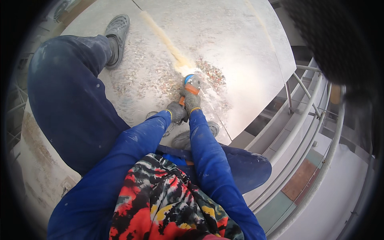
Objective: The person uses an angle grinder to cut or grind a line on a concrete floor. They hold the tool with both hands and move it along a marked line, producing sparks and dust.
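My right hand (pixel 191 101), in a grey knit glove with a yellow cuff, grips the orange body of an angle grinder (pixel 191 88) with a blue disc. My left hand (pixel 176 112), gloved the same way, is closed on the rear of the grinder, just below and left of the right. The disc rests at or just above a pale, dusty board (pixel 248 48), at the lower end of a cream strip of filler (pixel 160 34), beside a rough speckled patch (pixel 212 78). Light dust surrounds the disc; its exact contact is hard to tell.
I sit on the board, my left leg (pixel 64 92) bent, a grey clog (pixel 118 36) on that foot. Beyond the board's right edge are white tubular railings (pixel 304 112) and a drop to lower levels. A dark, blurred mesh shape (pixel 320 36) fills the upper right corner.
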Demonstrator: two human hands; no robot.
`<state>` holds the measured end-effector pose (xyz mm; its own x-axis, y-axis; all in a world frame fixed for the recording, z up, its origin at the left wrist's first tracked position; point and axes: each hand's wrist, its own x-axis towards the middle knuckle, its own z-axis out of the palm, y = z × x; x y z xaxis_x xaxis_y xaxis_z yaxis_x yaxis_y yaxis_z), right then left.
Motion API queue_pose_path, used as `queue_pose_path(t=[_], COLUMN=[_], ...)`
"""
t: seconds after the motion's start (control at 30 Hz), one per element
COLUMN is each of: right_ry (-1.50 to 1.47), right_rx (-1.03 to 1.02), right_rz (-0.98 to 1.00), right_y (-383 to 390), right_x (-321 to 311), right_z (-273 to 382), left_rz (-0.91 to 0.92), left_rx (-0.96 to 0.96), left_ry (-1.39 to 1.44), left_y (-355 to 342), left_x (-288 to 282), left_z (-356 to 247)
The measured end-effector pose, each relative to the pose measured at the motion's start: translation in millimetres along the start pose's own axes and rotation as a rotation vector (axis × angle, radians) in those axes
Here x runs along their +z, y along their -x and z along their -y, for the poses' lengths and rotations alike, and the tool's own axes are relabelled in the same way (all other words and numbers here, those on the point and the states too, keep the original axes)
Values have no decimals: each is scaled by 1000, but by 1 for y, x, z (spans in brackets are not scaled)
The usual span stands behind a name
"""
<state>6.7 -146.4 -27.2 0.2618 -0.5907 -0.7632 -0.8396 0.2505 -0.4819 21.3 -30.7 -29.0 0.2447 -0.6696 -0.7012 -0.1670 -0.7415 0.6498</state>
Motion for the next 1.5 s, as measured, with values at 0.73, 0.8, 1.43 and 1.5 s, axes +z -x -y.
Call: queue_pose_path(t=[0.73,0.8,1.43,1.5], right_ry=[-56,4,-19,35], right_rx=[91,35,-45,-55], right_rz=[-94,-62,-15,-43], right_y=[9,6,-10,-12], right_x=[-5,-14,-7,-13], right_z=[0,-1,0,2], left_rz=[68,84,16,39], left_rx=[75,17,64,17], left_ry=[-88,-46,-79,-60], left_y=[2,-4,-27,-28], left_x=[-1,2,13,11], left_z=[-3,-9,2,-5])
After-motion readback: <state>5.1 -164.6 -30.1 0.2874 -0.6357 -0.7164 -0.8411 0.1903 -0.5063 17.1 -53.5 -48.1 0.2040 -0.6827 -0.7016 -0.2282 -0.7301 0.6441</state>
